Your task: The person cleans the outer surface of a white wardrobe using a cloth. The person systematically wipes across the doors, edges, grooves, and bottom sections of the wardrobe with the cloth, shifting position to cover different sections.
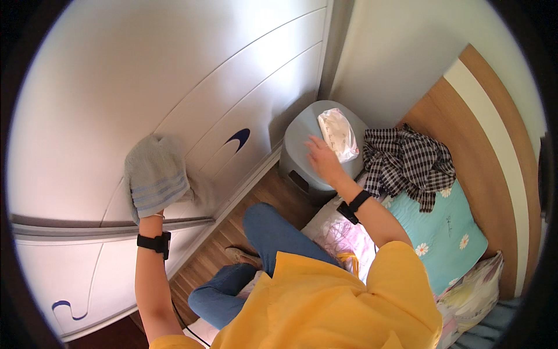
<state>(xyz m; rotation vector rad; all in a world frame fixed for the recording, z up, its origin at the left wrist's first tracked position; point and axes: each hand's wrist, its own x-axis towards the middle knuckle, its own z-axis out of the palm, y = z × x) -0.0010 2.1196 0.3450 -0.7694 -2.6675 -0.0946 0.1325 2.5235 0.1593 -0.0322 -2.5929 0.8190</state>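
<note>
A grey cloth with blue stripes (pixel 157 176) covers my left hand (pixel 152 213), lying against the white sliding door panel (pixel 130 78); the fingers are hidden under the fabric. Part of the cloth at its right side looks blurred. My right hand (pixel 323 159) is over the grey plastic stool (pixel 301 139), fingers spread, beside a plastic-wrapped pack of tissues (pixel 338 134). Whether the fingertips touch the stool top cannot be told. Black bands with small devices are on both wrists.
A checked cloth (pixel 407 161) lies crumpled by a turquoise pillow with daisies (pixel 449 235). Behind them curves a wooden headboard (pixel 484 144). Wood flooring (pixel 270 192) shows between the bed and door panels. A thin black cable (pixel 187 327) runs beside the left arm.
</note>
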